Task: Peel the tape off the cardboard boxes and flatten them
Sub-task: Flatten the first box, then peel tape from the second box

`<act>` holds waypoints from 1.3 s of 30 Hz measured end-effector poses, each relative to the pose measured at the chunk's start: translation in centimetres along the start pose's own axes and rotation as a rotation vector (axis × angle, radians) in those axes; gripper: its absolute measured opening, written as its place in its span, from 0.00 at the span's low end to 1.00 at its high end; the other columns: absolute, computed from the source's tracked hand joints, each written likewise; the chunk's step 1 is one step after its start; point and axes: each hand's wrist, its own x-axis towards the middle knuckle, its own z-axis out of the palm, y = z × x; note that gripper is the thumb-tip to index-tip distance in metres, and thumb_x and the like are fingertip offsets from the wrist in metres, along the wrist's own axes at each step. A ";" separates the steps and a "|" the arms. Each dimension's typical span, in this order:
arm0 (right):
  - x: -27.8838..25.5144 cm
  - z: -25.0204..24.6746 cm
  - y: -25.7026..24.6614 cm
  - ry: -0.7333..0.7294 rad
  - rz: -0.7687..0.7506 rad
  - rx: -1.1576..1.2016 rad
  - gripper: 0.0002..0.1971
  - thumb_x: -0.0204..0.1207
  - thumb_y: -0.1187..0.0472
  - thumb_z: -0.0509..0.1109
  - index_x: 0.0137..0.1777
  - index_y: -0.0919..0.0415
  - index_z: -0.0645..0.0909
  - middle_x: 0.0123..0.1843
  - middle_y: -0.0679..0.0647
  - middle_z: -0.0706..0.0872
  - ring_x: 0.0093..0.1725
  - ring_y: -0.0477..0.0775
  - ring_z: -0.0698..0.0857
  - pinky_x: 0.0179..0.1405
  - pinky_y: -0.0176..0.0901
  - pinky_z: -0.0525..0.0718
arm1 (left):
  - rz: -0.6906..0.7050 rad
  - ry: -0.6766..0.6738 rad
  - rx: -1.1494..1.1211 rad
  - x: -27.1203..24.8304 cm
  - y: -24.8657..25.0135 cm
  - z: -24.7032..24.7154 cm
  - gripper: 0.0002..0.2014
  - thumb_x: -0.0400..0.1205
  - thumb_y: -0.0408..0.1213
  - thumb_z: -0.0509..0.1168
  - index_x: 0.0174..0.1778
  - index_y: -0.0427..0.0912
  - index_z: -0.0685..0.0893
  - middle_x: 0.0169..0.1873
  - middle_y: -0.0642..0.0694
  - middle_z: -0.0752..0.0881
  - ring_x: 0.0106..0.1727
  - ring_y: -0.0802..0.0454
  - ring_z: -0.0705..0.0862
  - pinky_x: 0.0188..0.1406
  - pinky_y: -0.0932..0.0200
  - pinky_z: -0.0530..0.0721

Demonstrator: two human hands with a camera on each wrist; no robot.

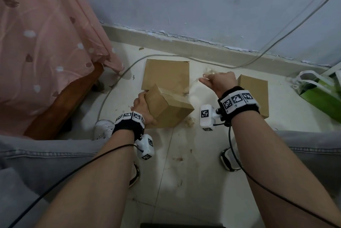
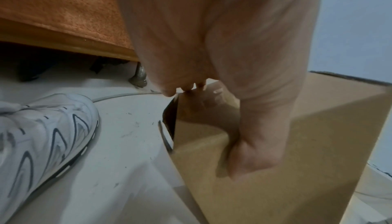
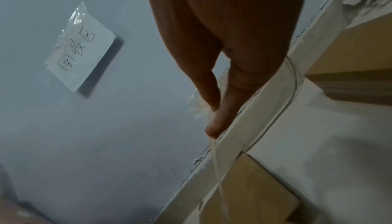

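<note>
My left hand (image 1: 143,106) clamps the small brown cardboard box (image 1: 168,110); my right hand (image 1: 217,81), at two o'clock, pinches clear tape (image 3: 198,106), so pull low and steady.

Both forearms reach forward, bare, with marker bands on the wrists. Left hand (image 1: 142,106) low and near, fingers curled round a box corner, thumb (image 2: 252,157) pressed flat on the near face. Right hand (image 1: 218,81) raised, farther out and to the right, fingertips (image 3: 214,127) pinched together on clear tape.
</note>
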 end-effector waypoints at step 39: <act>-0.1 0.6 0.3 0.016 -0.086 -1.132 0.10 0.72 0.63 0.77 0.49 0.69 0.86 0.45 0.62 0.91 0.46 0.64 0.91 0.48 0.57 0.91 | 0.205 0.042 0.032 -0.4 4.4 -1.4 0.38 0.59 0.42 0.80 0.61 0.62 0.67 0.59 0.43 0.65 0.58 0.37 0.76 0.58 0.45 0.83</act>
